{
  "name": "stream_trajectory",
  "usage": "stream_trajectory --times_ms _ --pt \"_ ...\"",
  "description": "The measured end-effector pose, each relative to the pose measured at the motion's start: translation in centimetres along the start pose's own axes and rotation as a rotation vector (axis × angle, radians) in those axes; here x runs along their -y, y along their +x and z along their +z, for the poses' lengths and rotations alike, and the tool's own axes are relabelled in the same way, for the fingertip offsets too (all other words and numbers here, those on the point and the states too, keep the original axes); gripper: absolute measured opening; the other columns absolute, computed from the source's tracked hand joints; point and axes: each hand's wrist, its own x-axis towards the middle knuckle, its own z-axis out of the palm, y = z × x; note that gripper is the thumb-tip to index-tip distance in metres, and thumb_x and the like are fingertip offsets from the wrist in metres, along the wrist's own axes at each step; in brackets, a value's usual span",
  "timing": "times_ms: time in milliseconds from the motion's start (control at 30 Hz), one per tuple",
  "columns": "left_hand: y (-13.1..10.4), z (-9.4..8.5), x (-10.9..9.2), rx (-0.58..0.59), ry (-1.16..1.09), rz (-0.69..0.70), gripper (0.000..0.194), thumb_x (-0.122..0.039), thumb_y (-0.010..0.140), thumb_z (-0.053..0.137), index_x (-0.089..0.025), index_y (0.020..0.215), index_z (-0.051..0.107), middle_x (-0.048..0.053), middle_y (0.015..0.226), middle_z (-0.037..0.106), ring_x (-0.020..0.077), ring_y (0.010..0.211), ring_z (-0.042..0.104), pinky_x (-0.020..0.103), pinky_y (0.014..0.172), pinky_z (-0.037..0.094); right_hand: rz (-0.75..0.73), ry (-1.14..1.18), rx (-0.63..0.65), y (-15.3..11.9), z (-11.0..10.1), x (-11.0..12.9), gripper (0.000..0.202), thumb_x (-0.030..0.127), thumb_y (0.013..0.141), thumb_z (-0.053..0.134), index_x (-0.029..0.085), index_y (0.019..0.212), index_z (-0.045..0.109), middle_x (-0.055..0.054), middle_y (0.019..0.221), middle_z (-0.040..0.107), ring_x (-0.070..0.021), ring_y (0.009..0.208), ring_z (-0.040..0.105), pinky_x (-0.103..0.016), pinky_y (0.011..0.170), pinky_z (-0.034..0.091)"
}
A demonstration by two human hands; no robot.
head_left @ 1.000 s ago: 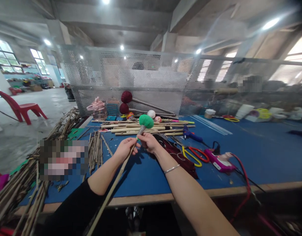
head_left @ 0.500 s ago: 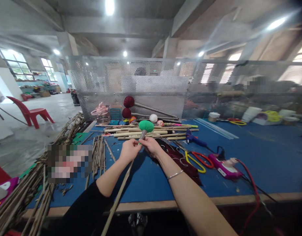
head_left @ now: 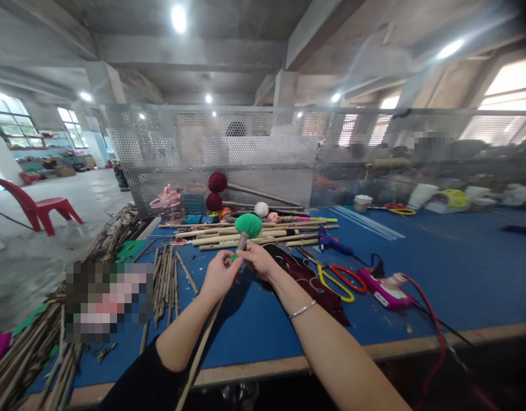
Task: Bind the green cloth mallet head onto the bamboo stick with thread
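Before me is a green-headed mallet [head_left: 248, 226], a long wooden stick with a rounded, cloth-like green head and a grey band under it. My left hand [head_left: 222, 274] has its fingers closed around the stick below the band, and a scrap of green [head_left: 234, 257] shows at its fingertips. Higher up, my right hand [head_left: 257, 261] pinches the mallet at the lower end of the grey band. The stick's lower part [head_left: 199, 357] slants down past my left forearm to the bottom edge. Just what lies between the fingertips is partly hidden.
Dark red cloth [head_left: 308, 279], scissors [head_left: 337, 282] and a blue glue gun [head_left: 333, 242] lie right of my hands, near a purple power strip [head_left: 386, 291]. Thin sticks [head_left: 165, 279] lie left. Two dark red-headed mallets [head_left: 217, 182] rest behind, against a perforated screen [head_left: 266, 154].
The view has shifted slightly, so the scene sits further left. My left fingers have changed position on the stick, with a green scrap now showing at them. Both hands keep hold.
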Motion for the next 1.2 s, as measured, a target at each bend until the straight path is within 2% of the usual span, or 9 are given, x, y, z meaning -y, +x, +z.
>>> stream_trajectory --times_ms 67,133,233,433,633,700,833,900,1200 --pt "0.1 -0.1 0.2 -0.114 0.143 0.117 0.031 -0.040 0.064 0.064 -0.016 0.080 0.054 -0.005 0.054 0.054 0.0063 0.041 0.047 0.018 0.041 0.034 0.010 -0.011 -0.018 0.1 0.3 -0.1 0.035 0.039 0.058 0.072 0.015 0.066 0.048 0.011 0.037 0.034 -0.0017 0.029 0.019 -0.020 0.033 0.008" --pt "0.2 -0.2 0.4 -0.126 0.216 0.139 0.025 -0.037 0.064 0.064 -0.015 0.073 0.055 -0.005 0.050 0.051 0.0066 0.042 0.046 0.018 0.042 0.034 0.003 -0.027 -0.033 0.2 0.5 -0.1 0.035 0.039 0.059 0.072 0.014 0.067 0.049 0.010 0.039 0.038 -0.0015 0.030 0.021 -0.020 0.034 0.009" --pt "0.4 -0.4 0.3 -0.064 0.165 0.037 0.024 -0.038 0.068 0.060 -0.015 0.070 0.054 -0.003 0.050 0.054 0.0078 0.039 0.048 0.018 0.039 0.033 -0.003 -0.046 -0.051 0.2 0.6 0.0 0.035 0.039 0.060 0.072 0.014 0.067 0.048 0.009 0.040 0.040 -0.0010 0.031 0.020 -0.020 0.035 0.010" --pt "0.5 -0.2 -0.2 0.005 -0.187 -0.096 0.027 -0.040 0.069 0.058 -0.014 0.074 0.049 0.001 0.060 0.061 0.0061 0.037 0.048 0.017 0.036 0.035 0.007 -0.020 -0.012 0.2 0.1 0.1 0.032 0.042 0.066 0.067 0.015 0.071 0.050 0.012 0.037 0.030 -0.0019 0.030 0.015 -0.020 0.032 0.005" --pt "0.4 -0.3 0.1 0.221 -0.299 -0.208 0.033 -0.045 0.069 0.056 -0.013 0.074 0.050 0.003 0.065 0.063 0.0055 0.038 0.048 0.016 0.035 0.034 0.051 0.034 0.015 -0.1 -0.3 0.2 0.034 0.038 0.061 0.071 0.016 0.068 0.046 0.012 0.036 0.028 -0.0018 0.030 0.014 -0.020 0.032 0.004" --pt "0.5 -0.3 0.6 0.174 -0.173 -0.177 0.034 -0.047 0.070 0.055 -0.015 0.079 0.050 0.001 0.063 0.061 0.0066 0.039 0.049 0.017 0.035 0.033 0.064 0.000 -0.028 0.0 -0.3 0.0 0.035 0.038 0.060 0.071 0.017 0.065 0.044 0.012 0.035 0.028 -0.0019 0.028 0.015 -0.020 0.032 0.004" --pt "0.7 -0.3 1.5 -0.073 0.133 0.067 0.029 -0.042 0.065 0.063 -0.016 0.074 0.054 -0.005 0.051 0.052 0.0055 0.040 0.045 0.016 0.039 0.032 0.074 -0.052 -0.069 0.1 -0.1 -0.2 0.036 0.039 0.059 0.071 0.017 0.063 0.043 0.012 0.035 0.030 -0.0020 0.028 0.018 -0.020 0.032 0.005" --pt "0.8 -0.4 1.7 -0.085 0.188 0.071 0.025 -0.039 0.065 0.063 -0.016 0.067 0.053 -0.005 0.048 0.050 0.0057 0.039 0.044 0.017 0.039 0.031 0.064 -0.079 -0.079 0.0 0.1 -0.2 0.036 0.039 0.060 0.071 0.017 0.064 0.043 0.012 0.035 0.029 -0.0019 0.029 0.017 -0.020 0.032 0.005" --pt "0.6 -0.1 0.1 0.115 -0.317 -0.165 0.030 -0.043 0.069 0.058 -0.014 0.069 0.050 0.001 0.057 0.060 0.0049 0.036 0.045 0.017 0.035 0.033 0.021 0.064 0.053 0.0 0.1 0.4 0.037 0.043 0.062 0.069 0.015 0.075 0.049 0.012 0.039 0.031 -0.0019 0.031 0.016 -0.019 0.032 0.006"
